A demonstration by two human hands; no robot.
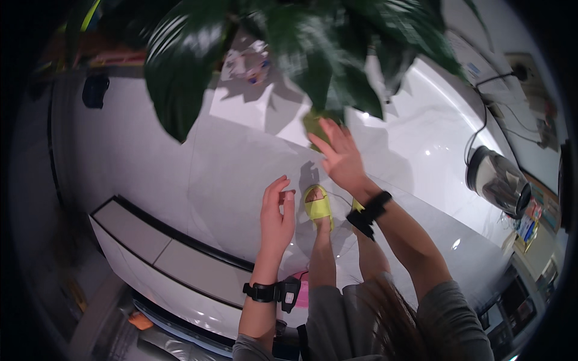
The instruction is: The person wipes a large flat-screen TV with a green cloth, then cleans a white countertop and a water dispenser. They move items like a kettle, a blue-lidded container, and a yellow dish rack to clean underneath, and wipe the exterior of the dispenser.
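My right hand (345,160) reaches forward under the drooping leaves of a large potted plant (311,63). Its fingers hold an olive-green piece (315,126), which looks like a cloth, though blur leaves the material unsure. That piece lies against the tip of a dark green leaf. My left hand (277,216) hangs lower and to the left, above the floor, with nothing in it; its fingers are loosely curled and apart from the thumb. Black straps with small devices go around both wrists.
A low cabinet (167,248) with a dark edge stands at left. Glossy pale tiles (235,158) cover the floor, where my lime slippers (318,203) rest. At right are a cylindrical container (496,180) and a black cable (485,108). Something pink (301,293) sits near my left forearm.
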